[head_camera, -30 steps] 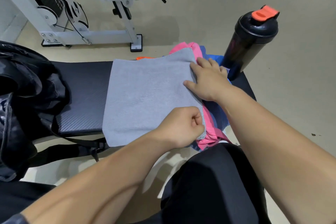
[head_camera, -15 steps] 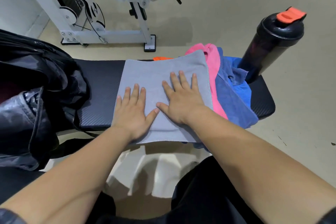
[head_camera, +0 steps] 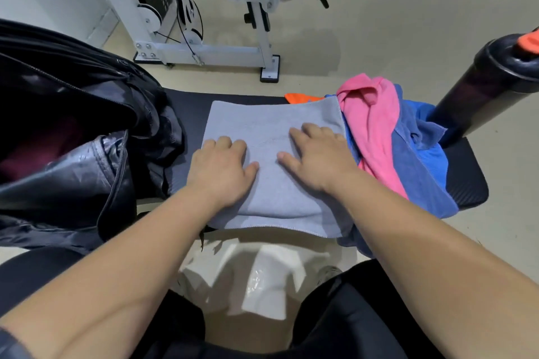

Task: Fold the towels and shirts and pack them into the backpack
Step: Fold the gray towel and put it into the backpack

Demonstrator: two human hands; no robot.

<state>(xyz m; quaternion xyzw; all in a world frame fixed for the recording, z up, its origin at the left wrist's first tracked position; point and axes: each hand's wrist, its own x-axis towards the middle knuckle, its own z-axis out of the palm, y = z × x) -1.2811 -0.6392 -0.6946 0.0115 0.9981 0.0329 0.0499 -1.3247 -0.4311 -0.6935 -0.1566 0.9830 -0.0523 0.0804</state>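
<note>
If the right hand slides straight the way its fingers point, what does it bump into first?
Probably the orange cloth peeking out past the far edge of the grey towel. The right hand lies flat on that towel, and nothing else seems to stand between them.

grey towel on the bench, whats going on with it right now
A person at a black padded bench presses both hands on a folded grey towel, left hand and right hand side by side, seemingly flattening it. A black backpack lies open at the left. A loose pile with a pink towel and blue cloths sits unfolded to the right, next to a black shaker bottle with an orange lid.
</note>
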